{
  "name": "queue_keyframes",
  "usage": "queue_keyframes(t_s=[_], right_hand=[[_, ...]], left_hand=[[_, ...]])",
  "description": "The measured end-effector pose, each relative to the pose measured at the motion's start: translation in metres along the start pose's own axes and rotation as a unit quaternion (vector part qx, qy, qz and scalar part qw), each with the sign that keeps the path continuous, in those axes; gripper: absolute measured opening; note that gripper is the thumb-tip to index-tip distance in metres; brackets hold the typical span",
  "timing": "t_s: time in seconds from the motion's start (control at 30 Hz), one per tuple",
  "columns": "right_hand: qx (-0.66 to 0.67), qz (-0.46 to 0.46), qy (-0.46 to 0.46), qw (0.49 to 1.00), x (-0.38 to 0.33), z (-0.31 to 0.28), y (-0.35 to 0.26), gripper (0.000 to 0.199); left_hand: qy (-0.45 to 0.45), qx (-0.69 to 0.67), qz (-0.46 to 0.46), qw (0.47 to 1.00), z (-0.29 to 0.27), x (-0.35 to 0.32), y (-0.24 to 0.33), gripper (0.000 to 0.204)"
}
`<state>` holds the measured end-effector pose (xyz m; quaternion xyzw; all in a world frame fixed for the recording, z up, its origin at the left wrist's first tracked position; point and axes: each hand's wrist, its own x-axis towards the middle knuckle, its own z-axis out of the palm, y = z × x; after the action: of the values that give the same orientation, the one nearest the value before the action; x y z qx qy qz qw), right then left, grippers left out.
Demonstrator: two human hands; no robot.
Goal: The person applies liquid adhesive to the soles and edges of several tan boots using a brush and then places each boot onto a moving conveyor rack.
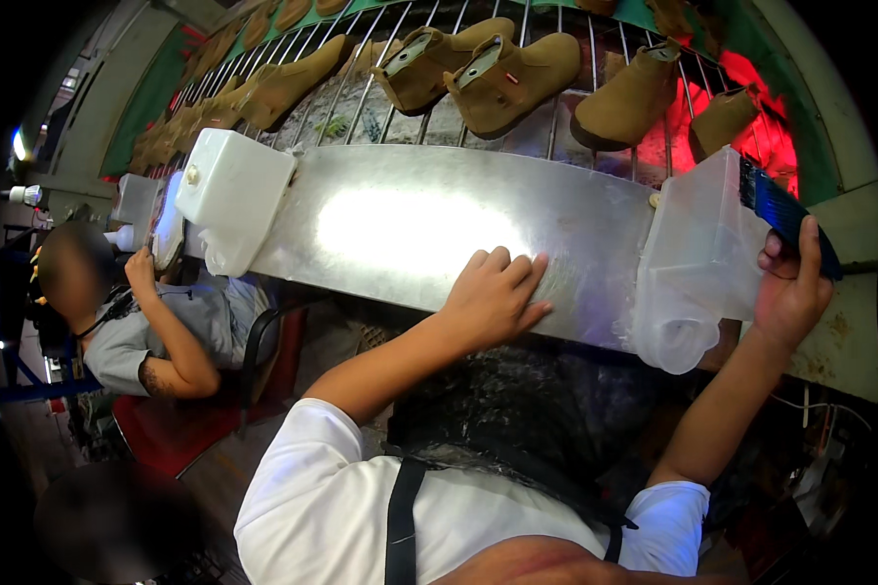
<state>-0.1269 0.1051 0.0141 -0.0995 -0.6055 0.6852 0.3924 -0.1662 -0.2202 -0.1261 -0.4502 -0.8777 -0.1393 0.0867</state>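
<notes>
My left hand [498,300] lies on the bare metal sheet [595,244] in front of me, fingers spread, with nothing visible in it. Beside its fingertips the metal looks smeared. At the far right my right hand [792,292] grips a blue brush-like tool [788,213] with a ribbed side and a dark, bristly-looking end. The tool is tilted, its dark end over the back right edge of a translucent plastic container [702,219]. That container stands at the right end of the sheet. What lies inside it cannot be made out.
Behind the sheet, several tan ankle boots [517,83] rest on a rack of metal rods [361,97]. A white plastic container [234,185] stands at the sheet's left end. Another person [156,341] sits at the left, an arm raised to the bench. Red light glows at back right.
</notes>
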Motion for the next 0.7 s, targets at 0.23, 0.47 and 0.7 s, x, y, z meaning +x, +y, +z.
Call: queue_keyframes(t_s=[0.23,0.47,0.7], right_hand=[[0.015,-0.015,-0.012,1.000,-0.005,0.006,-0.006,0.023],[0.008,-0.014,0.000,1.000,-0.001,0.002,-0.001,0.021],[-0.002,-0.005,0.008,1.000,0.000,0.005,-0.003,0.023]], left_hand=[[0.042,-0.085,0.034,0.995,-0.010,-0.026,-0.005,0.033],[0.058,-0.156,-0.033,0.986,0.000,0.003,-0.013,0.014],[-0.070,-0.447,-0.019,0.892,-0.052,-0.005,0.007,0.013]])
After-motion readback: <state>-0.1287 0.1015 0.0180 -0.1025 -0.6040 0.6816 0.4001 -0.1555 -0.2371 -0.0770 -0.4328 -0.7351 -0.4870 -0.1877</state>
